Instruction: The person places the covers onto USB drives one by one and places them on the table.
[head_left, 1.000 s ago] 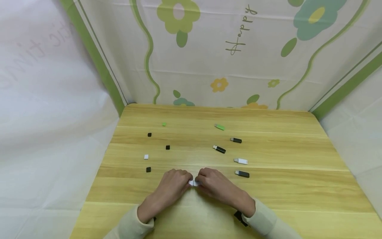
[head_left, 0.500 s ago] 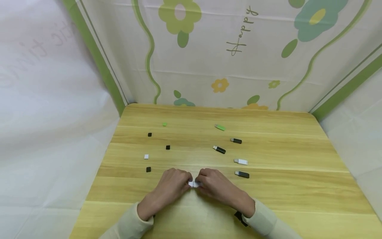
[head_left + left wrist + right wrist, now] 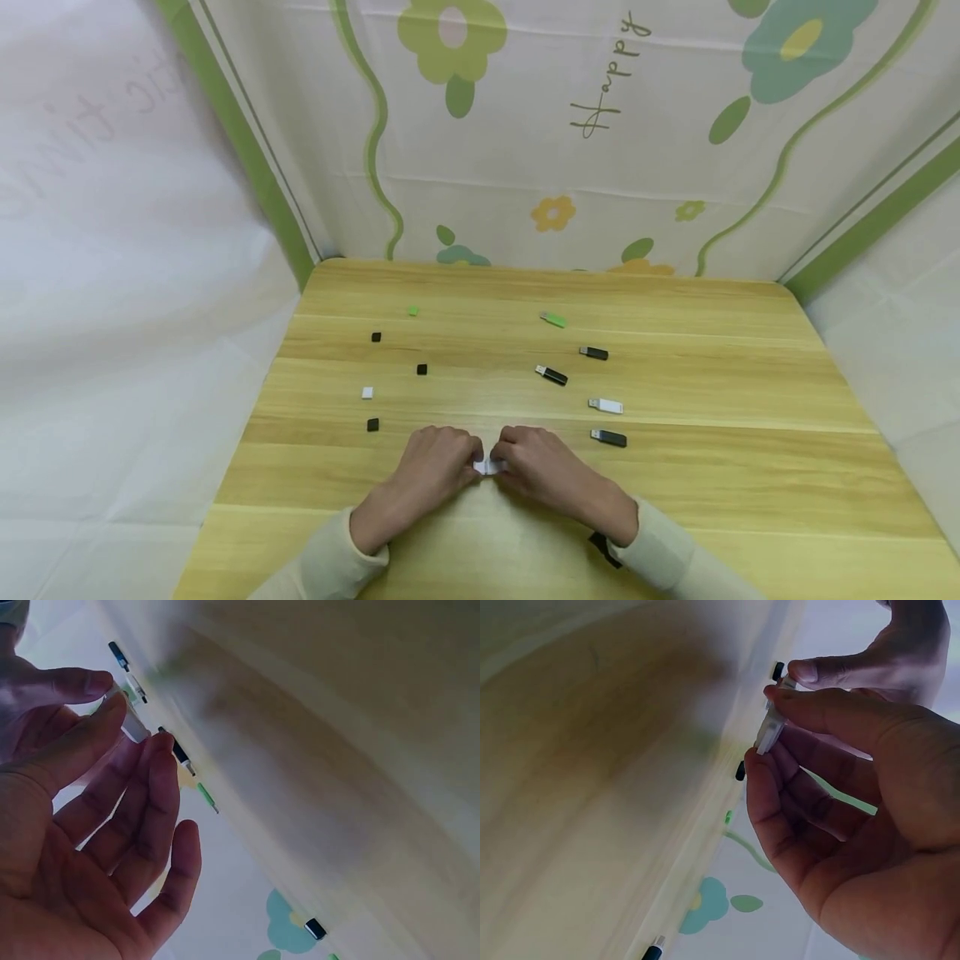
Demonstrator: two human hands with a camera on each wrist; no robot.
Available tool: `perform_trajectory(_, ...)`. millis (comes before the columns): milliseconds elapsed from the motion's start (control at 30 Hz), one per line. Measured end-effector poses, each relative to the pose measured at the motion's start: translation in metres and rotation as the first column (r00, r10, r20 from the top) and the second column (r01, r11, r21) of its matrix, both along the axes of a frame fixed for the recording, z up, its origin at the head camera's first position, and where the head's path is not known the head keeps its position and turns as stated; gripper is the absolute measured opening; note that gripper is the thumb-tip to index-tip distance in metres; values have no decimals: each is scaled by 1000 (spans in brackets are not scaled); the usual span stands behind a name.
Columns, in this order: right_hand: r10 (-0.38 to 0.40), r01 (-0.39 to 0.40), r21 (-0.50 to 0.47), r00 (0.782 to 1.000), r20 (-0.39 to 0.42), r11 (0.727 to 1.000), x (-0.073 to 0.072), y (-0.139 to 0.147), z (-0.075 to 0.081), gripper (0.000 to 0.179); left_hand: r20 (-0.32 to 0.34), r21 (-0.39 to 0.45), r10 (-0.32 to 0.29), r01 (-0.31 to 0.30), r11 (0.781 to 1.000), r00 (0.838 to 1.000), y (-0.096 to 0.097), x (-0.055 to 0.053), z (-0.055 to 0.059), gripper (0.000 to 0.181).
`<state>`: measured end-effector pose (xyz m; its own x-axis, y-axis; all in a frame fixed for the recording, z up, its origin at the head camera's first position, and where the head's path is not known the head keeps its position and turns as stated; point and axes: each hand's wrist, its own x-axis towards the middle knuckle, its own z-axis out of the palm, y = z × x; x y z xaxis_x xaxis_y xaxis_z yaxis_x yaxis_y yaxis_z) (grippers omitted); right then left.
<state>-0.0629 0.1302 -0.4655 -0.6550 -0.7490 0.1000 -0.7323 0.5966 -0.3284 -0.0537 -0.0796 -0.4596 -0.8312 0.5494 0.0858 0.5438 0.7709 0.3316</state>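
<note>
Between my two hands, near the front middle of the table, is a small white USB stick (image 3: 489, 467), with a seam across it. My left hand (image 3: 438, 462) pinches its left end, the cap, between thumb and fingertips. The right hand (image 3: 546, 467) grips the body at the other end, largely covering it. In the left wrist view the pale stick (image 3: 133, 724) shows between both hands' fingertips. From the right wrist, the white body (image 3: 769, 731) appears pinched by thumb and forefinger. Cap and body meet in line; how far the cap is pushed on cannot be told.
Several loose caps lie on the left of the wooden table (image 3: 712, 500): a green cap (image 3: 413, 311), a white cap (image 3: 367, 392) and black ones. Uncapped sticks lie right: a green stick (image 3: 553, 320), a white stick (image 3: 606, 406) and black ones. A printed curtain (image 3: 510, 150) hangs behind.
Both hands, with the white stick between them, have come very slightly nearer the table's front. The holds look the same, and the loose caps and sticks have stayed put.
</note>
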Motion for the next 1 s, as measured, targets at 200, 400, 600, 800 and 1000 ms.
perform_trajectory(200, -9, 9, 12, 1000, 2, 1000, 3, -1, -4, 10, -4, -35, 4, -4, 999, 1000, 1, 0, -3, 18)
perform_trajectory(400, -24, 25, 32, 1000, -19, 999, 5, -2, -5, 11, -3, -45, -1, 1, 999, 1000, 1, 0, -7, 19)
perform_trajectory(600, -25, 27, 59, 999, -27, 998, 6, -3, -7, 10, 30, -65, -9, 11, 998, 1000, 1, 1, -7, 19)
perform_trajectory(800, -27, 29, 62, 999, -40, 998, 6, -3, -9, 10, 55, -75, 0, 4, 997, 998, 3, 3, -5, 21)
perform_trajectory(1000, -58, 61, 77, 998, -33, 995, 7, 2, -9, 8, 67, -70, 14, -9, 997, 998, 0, 4, -2, 22)
